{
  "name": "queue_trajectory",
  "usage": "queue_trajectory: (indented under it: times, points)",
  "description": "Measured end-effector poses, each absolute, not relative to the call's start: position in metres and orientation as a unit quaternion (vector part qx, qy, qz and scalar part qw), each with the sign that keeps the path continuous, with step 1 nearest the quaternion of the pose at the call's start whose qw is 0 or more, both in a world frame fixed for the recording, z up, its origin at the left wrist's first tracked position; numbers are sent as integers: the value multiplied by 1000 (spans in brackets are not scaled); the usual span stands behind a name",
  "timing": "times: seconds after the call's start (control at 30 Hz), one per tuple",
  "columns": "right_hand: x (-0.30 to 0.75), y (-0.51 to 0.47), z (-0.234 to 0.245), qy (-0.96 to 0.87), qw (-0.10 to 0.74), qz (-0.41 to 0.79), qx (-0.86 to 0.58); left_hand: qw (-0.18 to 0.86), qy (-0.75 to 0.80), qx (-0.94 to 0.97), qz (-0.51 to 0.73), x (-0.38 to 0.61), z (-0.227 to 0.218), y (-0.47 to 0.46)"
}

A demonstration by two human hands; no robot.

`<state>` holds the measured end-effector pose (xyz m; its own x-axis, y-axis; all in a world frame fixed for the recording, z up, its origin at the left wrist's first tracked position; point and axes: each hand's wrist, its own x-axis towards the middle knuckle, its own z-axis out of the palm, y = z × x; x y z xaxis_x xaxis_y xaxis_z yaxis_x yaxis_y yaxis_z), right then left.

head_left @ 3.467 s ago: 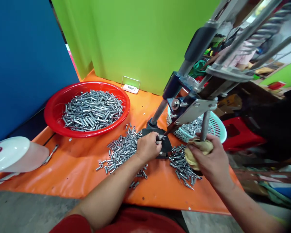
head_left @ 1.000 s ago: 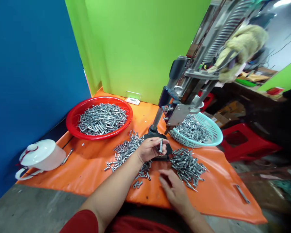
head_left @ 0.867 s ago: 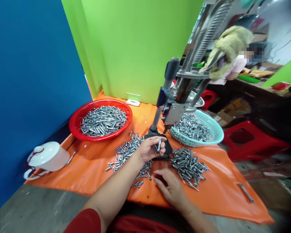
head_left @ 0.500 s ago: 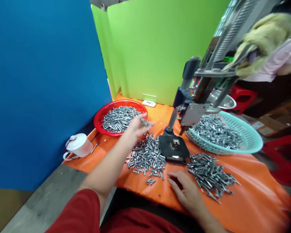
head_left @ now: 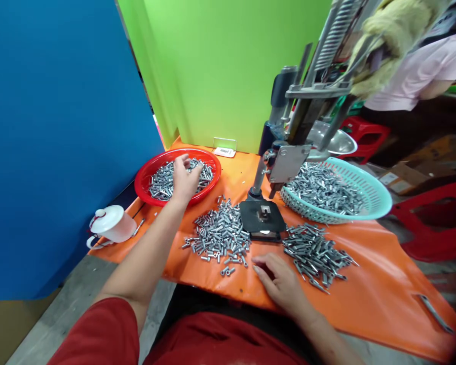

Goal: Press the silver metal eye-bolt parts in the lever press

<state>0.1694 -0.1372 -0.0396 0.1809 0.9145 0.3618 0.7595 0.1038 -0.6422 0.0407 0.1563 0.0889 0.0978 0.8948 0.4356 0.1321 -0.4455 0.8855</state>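
Note:
My left hand is over the red basin, thumb and fingers apart, above a heap of small metal parts. No part shows between its fingers. My right hand rests at the table's front edge, fingers loosely curved with a gap between thumb and forefinger; it appears to hold nothing. Ahead and left of it lies a loose pile of short ring-ended metal pieces. To its right is a second pile of longer, thin-tipped metal pieces. Beyond both piles stands a hand press with a black base plate.
A turquoise basket of metal parts stands right of the press. A white lidded mug is at the left edge. A metal bar lies front right. Blue and green panels enclose the table; another person is beyond.
My left hand has moved left from above the loose pile to over the red basin; the metal pieces seen in it no longer show. My right hand stays put while the view shifts.

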Motion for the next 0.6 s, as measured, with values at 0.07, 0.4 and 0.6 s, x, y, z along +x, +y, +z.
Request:
queue_trajectory:
  times: [0.07, 0.4, 0.6]
  points:
    - [170, -136, -38, -633, 392, 99, -661, 262, 326, 753, 508, 34, 79, 138]
    - [171, -136, -38, -627, 394, 122, -661, 166, 238, 921, 262, -24, 17, 36]
    - [171, -135, -39, -633, 366, 117, -672, 170, 226, 942, 182, -35, -5, -20]
